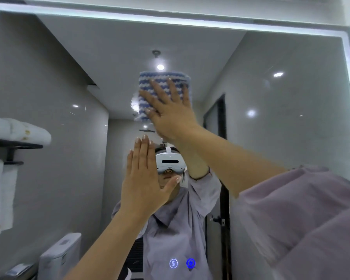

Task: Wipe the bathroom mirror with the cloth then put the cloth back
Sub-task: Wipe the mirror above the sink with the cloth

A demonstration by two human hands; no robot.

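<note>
Both hands were raised at the mirror (281, 138): the right hand (170, 110), fingers spread wide, pressed the striped cloth (160, 81) flat on the upper-centre glass, while the left hand (143, 184) was held flat below it, fingers together, empty. Step judged as wiping, still high on the pane. Next move likely calls for even-pressure strokes across unwiped glass; cloth return not yet due.

This is a bathroom, likely in a hotel or a flat. A large wall mirror (271, 128) with a lit edge and two glowing touch buttons (182, 263) reflects glossy grey wall panels, a white toilet (59, 257), a dark rack (14, 147) stacked with folded white towels (22, 131), and recessed ceiling lights (160, 67).
</note>
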